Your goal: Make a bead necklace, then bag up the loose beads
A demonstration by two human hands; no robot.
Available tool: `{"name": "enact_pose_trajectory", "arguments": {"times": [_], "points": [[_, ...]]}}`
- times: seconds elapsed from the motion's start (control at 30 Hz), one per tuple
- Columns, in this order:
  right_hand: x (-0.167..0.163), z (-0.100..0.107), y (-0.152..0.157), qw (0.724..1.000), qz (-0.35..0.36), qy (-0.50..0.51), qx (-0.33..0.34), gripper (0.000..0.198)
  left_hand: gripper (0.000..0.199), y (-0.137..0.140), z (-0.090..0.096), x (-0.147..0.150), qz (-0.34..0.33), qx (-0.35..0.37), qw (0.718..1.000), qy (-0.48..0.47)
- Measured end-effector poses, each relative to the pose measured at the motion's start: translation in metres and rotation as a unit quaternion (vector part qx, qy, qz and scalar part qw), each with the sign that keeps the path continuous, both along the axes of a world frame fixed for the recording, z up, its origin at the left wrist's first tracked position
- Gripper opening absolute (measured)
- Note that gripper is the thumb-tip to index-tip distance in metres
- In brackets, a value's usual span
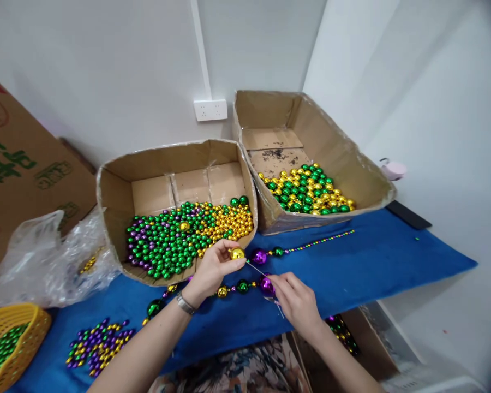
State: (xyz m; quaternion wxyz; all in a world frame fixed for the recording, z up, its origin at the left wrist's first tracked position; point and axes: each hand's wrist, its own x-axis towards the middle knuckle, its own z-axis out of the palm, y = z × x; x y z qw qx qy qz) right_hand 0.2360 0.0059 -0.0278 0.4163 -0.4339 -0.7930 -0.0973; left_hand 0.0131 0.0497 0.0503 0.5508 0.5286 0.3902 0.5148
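My left hand [213,268], with a metal-banded watch or bracelet at the wrist, pinches a large shiny gold bead [237,254] between thumb and fingers. A thin pale string [257,269] runs from the bead to my right hand [297,301], whose closed fingers grip it. Something thin and metallic, hard to make out, shows below those fingers. Under and behind my hands lies a bead strand, with a large purple bead [259,256], a green bead [277,251] and a tail of small beads [323,240]. Another purple bead [265,285] is partly covered by my right fingers.
Two cardboard boxes, a left box [115,180] and a right box [331,136], hold loose beads at the back of the blue cloth [393,267]. At left are loose small beads [100,344], a yellow basket [36,333] and clear plastic bags [33,267].
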Motion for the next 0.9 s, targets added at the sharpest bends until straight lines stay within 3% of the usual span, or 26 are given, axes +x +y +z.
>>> {"name": "enact_pose_trajectory", "arguments": {"times": [0.17, 0.3, 0.4, 0.43, 0.5, 0.53, 0.6, 0.7, 0.9], "points": [[-0.004, 0.005, -0.001, 0.999, 0.032, 0.019, -0.026, 0.025, 0.042, -0.003, -0.003, 0.003, -0.008, -0.012, 1.0, -0.001], [-0.004, 0.01, -0.001, 0.998, 0.049, 0.038, -0.025, 0.025, 0.052, -0.01, -0.002, 0.005, -0.062, 0.026, 0.996, 0.052], [0.003, 0.009, 0.001, 0.998, 0.044, 0.052, -0.001, 0.021, 0.045, -0.001, 0.009, -0.017, 0.014, 0.113, 0.986, 0.121], [0.006, 0.008, 0.002, 0.998, 0.043, 0.055, 0.006, 0.02, 0.037, 0.007, 0.013, -0.032, 0.077, 0.149, 0.973, 0.159], [0.012, 0.005, 0.003, 0.997, 0.039, 0.058, 0.015, 0.018, 0.026, 0.027, 0.022, -0.069, 0.215, 0.21, 0.915, 0.269], [0.014, 0.003, 0.004, 0.997, 0.036, 0.059, 0.015, 0.018, 0.026, 0.039, 0.025, -0.089, 0.277, 0.224, 0.873, 0.332], [0.016, 0.001, 0.004, 0.997, 0.033, 0.062, 0.016, 0.018, 0.029, 0.062, 0.029, -0.127, 0.337, 0.198, 0.753, 0.53], [0.013, 0.002, 0.004, 0.997, 0.034, 0.063, 0.017, 0.019, 0.021, 0.087, 0.026, -0.163, 0.325, 0.16, 0.714, 0.599], [0.007, 0.003, 0.003, 0.998, 0.027, 0.062, 0.018, 0.02, 0.015, 0.096, 0.012, -0.168, 0.317, 0.139, 0.717, 0.604]]}}
